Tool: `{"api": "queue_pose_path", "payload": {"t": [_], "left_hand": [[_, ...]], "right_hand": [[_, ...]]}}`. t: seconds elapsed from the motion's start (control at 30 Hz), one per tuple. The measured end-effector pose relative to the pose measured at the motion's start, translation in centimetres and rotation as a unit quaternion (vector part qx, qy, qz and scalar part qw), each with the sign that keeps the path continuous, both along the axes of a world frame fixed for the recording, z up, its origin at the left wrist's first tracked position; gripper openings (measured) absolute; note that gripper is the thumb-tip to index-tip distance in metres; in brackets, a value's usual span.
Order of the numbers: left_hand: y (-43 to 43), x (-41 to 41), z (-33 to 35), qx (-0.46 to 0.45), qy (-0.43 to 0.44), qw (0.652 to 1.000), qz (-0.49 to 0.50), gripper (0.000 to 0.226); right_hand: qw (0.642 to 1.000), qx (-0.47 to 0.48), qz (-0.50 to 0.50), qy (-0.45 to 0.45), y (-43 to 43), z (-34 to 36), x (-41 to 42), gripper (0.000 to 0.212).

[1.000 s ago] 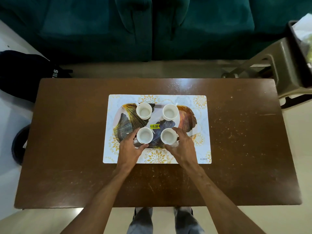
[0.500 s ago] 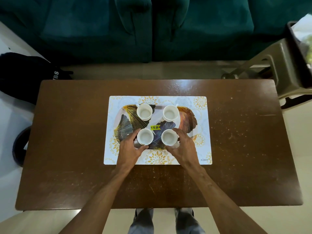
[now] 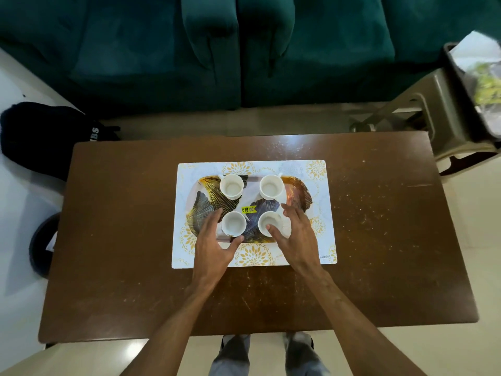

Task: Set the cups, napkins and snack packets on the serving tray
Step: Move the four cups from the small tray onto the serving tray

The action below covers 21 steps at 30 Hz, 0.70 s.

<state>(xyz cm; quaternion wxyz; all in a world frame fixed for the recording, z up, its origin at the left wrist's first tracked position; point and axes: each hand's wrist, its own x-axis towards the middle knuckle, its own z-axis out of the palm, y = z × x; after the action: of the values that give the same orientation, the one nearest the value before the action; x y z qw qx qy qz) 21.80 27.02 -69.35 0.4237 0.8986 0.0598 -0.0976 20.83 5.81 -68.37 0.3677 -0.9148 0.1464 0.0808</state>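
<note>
1. The serving tray, with a leaf print and a yellow price sticker, sits on a floral placemat in the middle of the brown table.
2. There are four white cups on the tray, all upright and empty. Going by the tray's centre, the far-left cup is at about 10 o'clock, the far-right cup at 1, the near-left cup at 7 and the near-right cup at 5.
3. The left hand is at 7 o'clock, spread loosely. Its fingers run up the left side of the near-left cup and the thumb is just under it. It doesn't look like a real grip.
4. The right hand is at 5 o'clock with its fingers fanned out and relaxed. The thumb tip touches the near-right cup's rim and the other fingers are off to the cup's right.
5. Off the table, a teal sofa is at 12, a black bag at 10 and a plastic stool at 2.
</note>
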Motion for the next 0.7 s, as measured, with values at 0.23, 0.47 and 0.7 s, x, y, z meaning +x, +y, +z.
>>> {"api": "queue_pose_path", "payload": {"t": [0.23,0.47,0.7], "left_hand": [[-2.8,0.5,6.5,0.027,-0.042,0.999,-0.022,0.066],[-10.9,0.5,13.0,0.031,-0.038,0.994,-0.101,0.058],[-27.5,-3.1,17.5,0.035,-0.049,0.986,-0.158,0.058]], "right_hand": [[0.999,-0.003,-0.029,-0.015,-1.7,6.2,-0.4,0.063],[0.997,-0.020,-0.056,-0.042,-9.3,11.6,-3.1,0.057],[0.992,-0.011,-0.098,-0.073,-24.9,15.2,-9.1,0.056]]}}
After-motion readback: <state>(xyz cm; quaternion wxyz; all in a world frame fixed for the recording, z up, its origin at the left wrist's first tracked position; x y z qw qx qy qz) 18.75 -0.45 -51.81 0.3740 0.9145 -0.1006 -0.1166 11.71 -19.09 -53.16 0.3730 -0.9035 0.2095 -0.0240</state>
